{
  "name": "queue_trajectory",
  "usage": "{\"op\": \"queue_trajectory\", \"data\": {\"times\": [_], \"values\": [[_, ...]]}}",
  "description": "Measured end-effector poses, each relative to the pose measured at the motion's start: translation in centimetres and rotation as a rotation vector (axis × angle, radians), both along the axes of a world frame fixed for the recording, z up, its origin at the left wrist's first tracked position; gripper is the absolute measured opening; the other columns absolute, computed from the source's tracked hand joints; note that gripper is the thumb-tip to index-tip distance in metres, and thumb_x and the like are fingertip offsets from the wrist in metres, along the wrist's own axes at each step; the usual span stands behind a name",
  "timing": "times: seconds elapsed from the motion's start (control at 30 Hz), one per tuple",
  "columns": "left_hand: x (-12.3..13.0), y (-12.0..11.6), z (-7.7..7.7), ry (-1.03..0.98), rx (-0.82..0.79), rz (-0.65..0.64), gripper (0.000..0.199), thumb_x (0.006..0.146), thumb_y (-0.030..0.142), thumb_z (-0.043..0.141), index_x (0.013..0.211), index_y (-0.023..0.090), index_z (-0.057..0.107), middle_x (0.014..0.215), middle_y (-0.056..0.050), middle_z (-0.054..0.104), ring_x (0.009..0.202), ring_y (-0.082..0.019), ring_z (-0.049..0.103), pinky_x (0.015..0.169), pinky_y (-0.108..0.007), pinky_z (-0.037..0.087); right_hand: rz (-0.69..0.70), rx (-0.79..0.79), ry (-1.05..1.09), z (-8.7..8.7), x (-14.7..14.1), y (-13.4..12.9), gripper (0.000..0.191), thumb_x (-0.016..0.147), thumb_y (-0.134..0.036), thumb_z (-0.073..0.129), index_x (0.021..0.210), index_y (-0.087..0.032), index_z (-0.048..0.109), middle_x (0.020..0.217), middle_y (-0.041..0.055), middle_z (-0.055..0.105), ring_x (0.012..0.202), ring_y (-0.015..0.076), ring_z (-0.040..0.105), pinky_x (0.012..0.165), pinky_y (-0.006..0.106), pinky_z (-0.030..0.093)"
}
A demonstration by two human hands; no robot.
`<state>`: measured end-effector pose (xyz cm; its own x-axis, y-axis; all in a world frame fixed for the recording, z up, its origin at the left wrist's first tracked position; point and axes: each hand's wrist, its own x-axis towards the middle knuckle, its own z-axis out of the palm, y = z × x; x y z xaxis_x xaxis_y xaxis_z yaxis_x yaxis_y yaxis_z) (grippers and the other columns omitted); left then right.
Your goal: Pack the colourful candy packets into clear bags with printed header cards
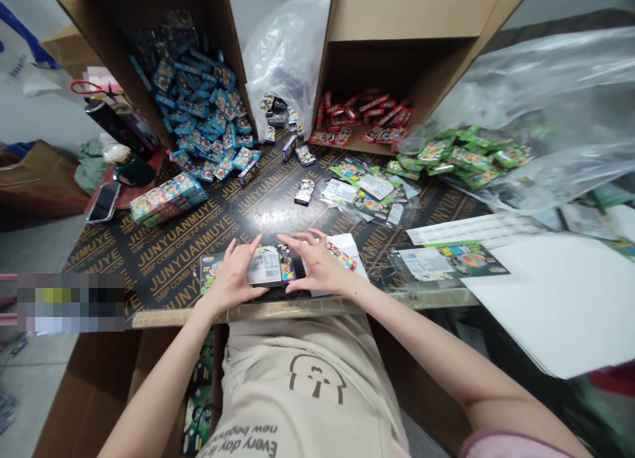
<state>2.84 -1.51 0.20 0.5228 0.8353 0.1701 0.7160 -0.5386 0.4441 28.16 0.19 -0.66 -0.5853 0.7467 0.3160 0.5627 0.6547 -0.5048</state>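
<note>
Black printed table: one labelled packet is laid flat at the front, flanked by one left hand and one right hand, both spread wide. One phone is seen farther left.

Left grip arched over a packet at the counter edge, index finger on the far side, thumb on the near. Right grip curved at the packet's right end, above white paper; firmness of hold unclear. Beyond: blue boxes spilling from a carton, red boxes in another, green boxes by a clear bag. Phone far left.
</note>
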Motion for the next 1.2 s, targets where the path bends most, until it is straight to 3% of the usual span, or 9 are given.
{"op": "queue_trajectory", "data": {"times": [0.13,0.33,0.5,0.57,0.7,0.8,0.87,0.97,1.2], "values": [[0.0,0.4,0.1,-0.068,0.052,0.119,0.107,0.068,0.039,0.075,0.151,0.023,0.011,0.128,-0.011,0.057,0.121,-0.03,0.053,0.112,-0.056,0.026,-0.105,-0.011,0.125,0.0,-0.5,-0.6,0.102,0.063,-0.075,0.066,0.145,-0.023,0.033,0.128,0.0144,0.059,0.12,0.0322,0.049,0.106,0.049,0.02],[0.4,0.8,-0.9,-0.084,0.04,0.157,0.106,0.065,0.04,0.076,0.151,0.022,0.015,0.126,-0.011,0.058,0.117,-0.03,0.054,0.107,-0.053,0.034,0.067,-0.214,0.122,1.3,0.0,0.3,0.073,0.093,-0.053,0.045,0.152,-0.025,0.013,0.125,0.0111,0.065,0.13,0.0256,0.045,0.109,0.053,0.015],[1.4,1.5,-2.5,-0.103,0.029,0.216,0.108,0.065,0.043,0.076,0.151,0.02,0.015,0.124,-0.012,0.058,0.112,-0.03,0.056,0.102,-0.049,0.04,0.271,-0.067,-0.115,1.3,-0.8,1.7,0.067,0.093,-0.054,0.045,0.15,-0.024,0.026,0.139,0.015,0.053,0.133,0.0292,0.041,0.109,0.059,0.014],[1.3,1.9,-3.3,-0.068,0.027,0.228,0.107,0.067,0.044,0.074,0.151,0.019,0.014,0.123,-0.013,0.058,0.111,-0.03,0.056,0.1,-0.047,0.042,0.221,-0.041,-0.097,1.0,-0.8,3.2,0.063,0.092,-0.053,0.047,0.146,-0.023,0.034,0.132,0.0145,0.058,0.126,0.0278,0.048,0.109,0.056,0.019],[0.9,2.3,-4.6,0.153,0.048,0.161,0.089,0.075,0.049,0.066,0.148,0.018,0.026,0.122,-0.014,0.057,0.114,-0.031,0.053,0.102,-0.05,0.038,-0.261,0.007,0.015,0.6,1.7,10.4,0.052,0.089,-0.05,0.054,0.131,-0.019,0.054,0.125,0.0149,0.061,0.122,0.0268,0.05,0.106,0.049,0.029],[1.2,2.0,-4.9,0.283,0.111,0.15,0.084,0.079,0.06,0.058,0.147,0.018,0.032,0.129,-0.017,0.054,0.122,-0.033,0.047,0.108,-0.052,0.03,-0.541,0.029,-0.074,0.5,5.4,18.4,0.081,0.068,-0.055,0.075,0.136,-0.018,0.049,0.152,0.0216,0.028,0.14,0.039,0.023,0.107,0.058,0.025],[1.5,1.7,-5.0,0.331,0.14,0.148,0.087,0.079,0.065,0.054,0.148,0.017,0.03,0.135,-0.018,0.051,0.127,-0.033,0.044,0.109,-0.052,0.027,-0.621,0.036,-0.133,0.5,7.9,23.7,0.096,0.063,-0.057,0.077,0.143,-0.023,0.039,0.158,0.0182,0.008,0.144,0.0434,0.004,0.104,0.069,0.02],[1.8,1.6,-5.0,0.384,0.156,0.135,0.089,0.08,0.068,0.052,0.149,0.016,0.029,0.139,-0.019,0.049,0.13,-0.033,0.042,0.109,-0.05,0.025,-0.695,0.022,-0.161,1.0,10.7,30.6,0.1,0.064,-0.057,0.075,0.147,-0.027,0.03,0.16,0.0134,-0.005,0.143,0.0462,-0.009,0.099,0.078,0.015],[1.6,2.3,-4.8,0.471,0.17,0.084,0.095,0.077,0.071,0.052,0.15,0.015,0.026,0.139,-0.019,0.05,0.13,-0.033,0.042,0.109,-0.047,0.021,-0.744,-0.107,-0.278,3.3,12.6,43.2,0.12,0.051,-0.041,0.086,0.151,-0.025,0.021,0.161,0.0119,-0.003,0.143,0.0462,-0.011,0.107,0.076,0.006]]}}
